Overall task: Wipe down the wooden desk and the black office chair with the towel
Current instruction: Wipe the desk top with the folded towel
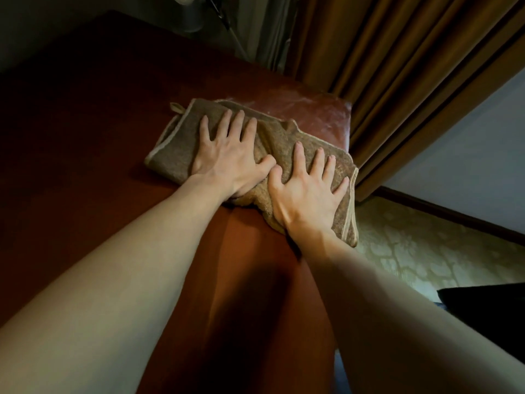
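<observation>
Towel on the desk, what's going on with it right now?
A person is working on the wooden desk. The left hand and the right hand press flat on a brown towel, side by side, fingers spread. The towel lies near the desk's far right corner, beside the brown curtain. The bare corner beyond it shows pale streaks. A black shape at lower right may be the chair; no hand is on it.

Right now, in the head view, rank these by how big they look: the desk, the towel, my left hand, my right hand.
1. wooden desk
2. towel
3. left hand and right hand: about alike, so unranked.
</observation>
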The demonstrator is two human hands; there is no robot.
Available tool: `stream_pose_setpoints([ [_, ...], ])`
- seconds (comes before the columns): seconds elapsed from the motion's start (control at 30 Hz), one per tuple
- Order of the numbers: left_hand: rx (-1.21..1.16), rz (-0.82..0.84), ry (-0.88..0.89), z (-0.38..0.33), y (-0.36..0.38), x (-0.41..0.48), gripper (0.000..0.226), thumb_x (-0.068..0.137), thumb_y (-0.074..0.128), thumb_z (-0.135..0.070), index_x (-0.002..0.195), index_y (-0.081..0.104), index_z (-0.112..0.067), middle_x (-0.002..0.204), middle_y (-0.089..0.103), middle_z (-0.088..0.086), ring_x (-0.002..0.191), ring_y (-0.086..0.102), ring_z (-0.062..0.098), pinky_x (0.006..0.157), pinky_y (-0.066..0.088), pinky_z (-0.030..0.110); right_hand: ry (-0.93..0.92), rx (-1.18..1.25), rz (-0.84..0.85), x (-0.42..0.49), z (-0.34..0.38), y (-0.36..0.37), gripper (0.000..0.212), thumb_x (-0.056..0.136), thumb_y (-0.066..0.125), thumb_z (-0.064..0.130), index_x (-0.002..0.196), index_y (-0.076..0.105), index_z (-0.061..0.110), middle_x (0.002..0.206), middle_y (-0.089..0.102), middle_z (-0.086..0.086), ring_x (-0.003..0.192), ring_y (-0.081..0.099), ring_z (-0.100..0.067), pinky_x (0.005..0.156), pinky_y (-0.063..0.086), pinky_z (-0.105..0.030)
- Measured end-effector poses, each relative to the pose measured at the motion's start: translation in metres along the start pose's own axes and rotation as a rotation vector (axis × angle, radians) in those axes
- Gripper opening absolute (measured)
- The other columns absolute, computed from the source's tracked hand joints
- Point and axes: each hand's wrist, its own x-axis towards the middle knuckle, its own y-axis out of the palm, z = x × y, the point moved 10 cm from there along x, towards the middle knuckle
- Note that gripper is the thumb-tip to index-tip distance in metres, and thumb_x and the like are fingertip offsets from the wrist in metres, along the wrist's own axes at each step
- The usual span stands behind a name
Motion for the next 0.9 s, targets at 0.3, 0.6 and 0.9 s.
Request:
stream_pose_setpoints([
  [0.3,-0.002,0.005,-0.007,-0.001,0.0,0.027,0.084,0.095,0.026,-0.069,0.164,0.011,-0.022,0.172,0.006,0.006,0.159,0.0,0.024,0.125,-0.002,0.06,-0.029,-0.003,-0.014,0.032,0.002,-0.001,0.073,0.096,0.021,0.062,0.162,0.01,0.034,0.171,0.002,-0.008,0.157,-0.01,-0.028,0.121,-0.007,-0.063],
  [0.6,-0.007,-0.01,-0.027,0.002,-0.002,0.037,0.089,0.089,0.021,-0.07,0.164,0.012,-0.023,0.172,0.006,0.004,0.159,0.0,0.022,0.125,-0.001,0.059,-0.046,0.003,0.013,0.045,0.006,-0.003,0.073,0.096,0.022,0.062,0.163,0.008,0.034,0.171,0.001,-0.008,0.157,-0.012,-0.028,0.121,-0.009,-0.063],
  [0.9,0.0,0.0,-0.038,0.005,-0.002,0.065,0.095,0.082,0.013,-0.073,0.164,0.011,-0.025,0.172,0.006,0.003,0.159,-0.001,0.021,0.126,0.0,0.058,-0.035,0.006,0.002,0.071,0.009,-0.003,0.075,0.096,0.022,0.063,0.163,0.009,0.033,0.171,0.0,-0.009,0.156,-0.013,-0.029,0.12,-0.01,-0.064],
])
